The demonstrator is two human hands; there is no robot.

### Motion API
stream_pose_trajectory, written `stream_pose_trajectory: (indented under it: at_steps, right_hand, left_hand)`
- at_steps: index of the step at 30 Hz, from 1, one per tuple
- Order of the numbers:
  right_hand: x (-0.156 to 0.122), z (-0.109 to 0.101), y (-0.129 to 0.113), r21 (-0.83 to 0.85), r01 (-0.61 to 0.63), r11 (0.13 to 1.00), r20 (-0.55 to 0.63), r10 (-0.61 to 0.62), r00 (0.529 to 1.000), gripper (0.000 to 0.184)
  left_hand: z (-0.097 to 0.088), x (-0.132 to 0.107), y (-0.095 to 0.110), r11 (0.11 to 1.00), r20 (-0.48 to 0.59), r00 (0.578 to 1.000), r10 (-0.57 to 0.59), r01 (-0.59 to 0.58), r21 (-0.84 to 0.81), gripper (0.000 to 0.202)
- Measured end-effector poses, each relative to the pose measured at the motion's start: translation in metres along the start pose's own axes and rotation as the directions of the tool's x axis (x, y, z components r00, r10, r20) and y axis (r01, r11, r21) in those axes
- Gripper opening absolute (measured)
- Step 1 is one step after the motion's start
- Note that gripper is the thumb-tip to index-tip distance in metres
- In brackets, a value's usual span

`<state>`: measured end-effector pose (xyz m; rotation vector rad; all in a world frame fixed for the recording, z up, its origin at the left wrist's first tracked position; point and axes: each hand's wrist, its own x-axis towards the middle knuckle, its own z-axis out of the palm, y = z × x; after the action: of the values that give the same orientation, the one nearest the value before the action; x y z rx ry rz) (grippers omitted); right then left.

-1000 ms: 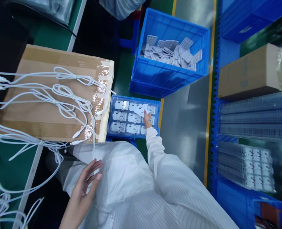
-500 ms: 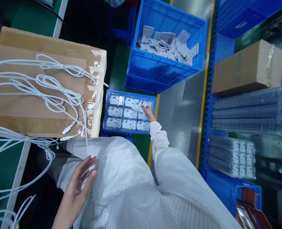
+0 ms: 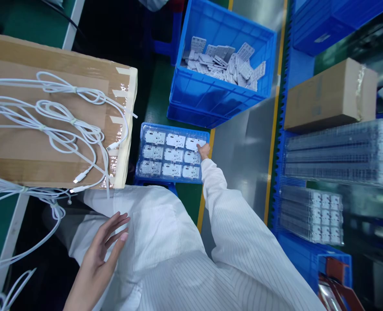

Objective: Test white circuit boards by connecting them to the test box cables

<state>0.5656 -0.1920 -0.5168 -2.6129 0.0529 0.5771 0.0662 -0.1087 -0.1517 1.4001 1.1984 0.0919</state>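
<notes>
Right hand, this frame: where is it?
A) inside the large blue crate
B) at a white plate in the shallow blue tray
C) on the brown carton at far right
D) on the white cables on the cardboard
B: the right hand reaches the end white plate of the top row in the shallow blue tray.

There's your white smock (image 3: 165, 246) with thin grey pinstripes, beside a vivid blue tray (image 3: 140, 160) of silvery-white plates (image 3: 175, 140)!
</notes>
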Motion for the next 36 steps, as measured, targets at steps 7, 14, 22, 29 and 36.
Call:
stream_pose_trajectory:
  at_steps: [7,14,22,29,36]
  right_hand:
    - [-0.005,0.002,-0.005,-0.100,-0.053,0.994,-0.049,0.049,0.998,0.050]
    - [-0.007,-0.001,-0.012,-0.133,-0.034,0.991,-0.061,0.026,0.998,0.057]
    - [-0.056,0.043,-0.025,-0.237,0.132,0.963,0.108,-0.109,0.988,0.086]
    - [-0.093,0.079,-0.045,-0.318,0.224,0.921,0.168,-0.178,0.970,0.079]
    - [-0.131,0.085,-0.088,-0.345,0.413,0.843,0.201,-0.363,0.910,0.065]
  left_hand:
    - [0.006,-0.001,0.000,1.000,-0.001,1.000,-0.013,0.013,0.024,0.053]
    - [0.013,-0.002,0.015,0.993,-0.037,0.996,-0.080,0.083,0.085,0.058]
    - [0.015,0.003,0.020,0.998,-0.083,0.995,-0.057,0.060,0.033,0.055]
    - [-0.004,-0.004,0.018,0.999,-0.112,0.993,-0.039,0.040,0.006,0.056]
    - [-0.041,-0.016,0.019,0.992,-0.262,0.964,-0.037,0.004,-0.126,0.057]
